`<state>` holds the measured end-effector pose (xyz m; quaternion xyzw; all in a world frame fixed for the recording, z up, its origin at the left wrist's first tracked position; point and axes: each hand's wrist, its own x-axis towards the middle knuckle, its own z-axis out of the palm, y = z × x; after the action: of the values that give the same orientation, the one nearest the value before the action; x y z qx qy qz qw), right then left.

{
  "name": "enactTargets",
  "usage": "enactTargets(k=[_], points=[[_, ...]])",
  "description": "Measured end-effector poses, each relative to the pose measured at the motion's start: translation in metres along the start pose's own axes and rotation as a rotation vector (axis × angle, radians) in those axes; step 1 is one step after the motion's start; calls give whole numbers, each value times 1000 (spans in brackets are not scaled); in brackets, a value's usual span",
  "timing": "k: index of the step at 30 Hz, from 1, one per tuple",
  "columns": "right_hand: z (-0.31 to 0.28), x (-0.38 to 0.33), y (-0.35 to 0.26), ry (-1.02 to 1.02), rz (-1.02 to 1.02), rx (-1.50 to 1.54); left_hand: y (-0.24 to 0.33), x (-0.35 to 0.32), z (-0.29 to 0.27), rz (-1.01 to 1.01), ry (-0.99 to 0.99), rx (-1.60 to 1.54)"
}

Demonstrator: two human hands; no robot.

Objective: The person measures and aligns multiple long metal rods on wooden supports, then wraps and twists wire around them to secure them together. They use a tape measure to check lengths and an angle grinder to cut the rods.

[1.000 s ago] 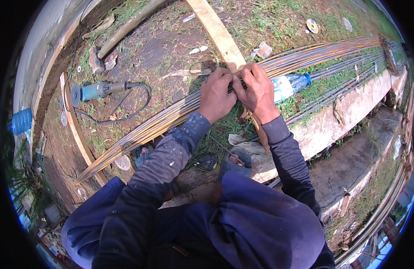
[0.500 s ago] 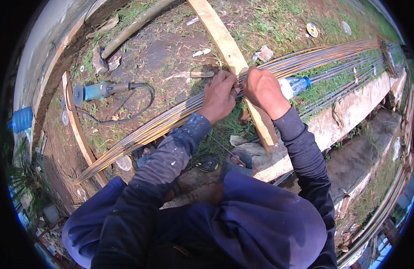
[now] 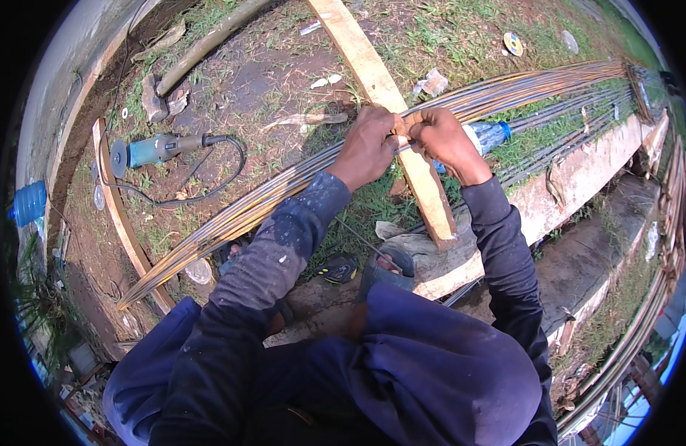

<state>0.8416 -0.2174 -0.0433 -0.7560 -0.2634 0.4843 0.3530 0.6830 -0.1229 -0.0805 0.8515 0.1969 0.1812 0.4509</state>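
Observation:
A long bundle of thin steel rods (image 3: 246, 210), grey with rusty stretches, runs slantwise over a wooden plank (image 3: 425, 195). Above the plank, my left hand (image 3: 365, 151) is closed, its thumb and fingers pinching a thin grey rod at the bundle's near side. My right hand (image 3: 448, 143) is closed just beside it, fingers curled in and knuckles up, gripping at the same rod. The fingertips of both hands almost meet, and they hide part of the bundle. Just beyond my right hand lies a plastic bottle with a blue cap (image 3: 492, 136).
An angle grinder (image 3: 153, 151) with a black cord lies at left near a second wooden strip (image 3: 124, 223). A concrete beam (image 3: 573, 178) runs along the right. A tape measure (image 3: 338, 268) sits by my foot. A round disc (image 3: 512, 44) lies on the grass.
My hands have drawn closer together, and my right hand has turned, with its fingers now curled inward. A thin rod now shows between them. The whole view has shifted slightly.

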Motion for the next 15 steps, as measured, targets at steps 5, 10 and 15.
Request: enactTargets(k=[5, 10, 15], points=[[4, -9, -11, -57, 42, 14, 9, -13, -6, -67, 48, -61], [22, -14, -6, -30, -62, -200, 9, -14, -14, -53, 58, 2], [53, -22, 4, 184, -381, -515, -5, -9, -18, -26, 54, -8]])
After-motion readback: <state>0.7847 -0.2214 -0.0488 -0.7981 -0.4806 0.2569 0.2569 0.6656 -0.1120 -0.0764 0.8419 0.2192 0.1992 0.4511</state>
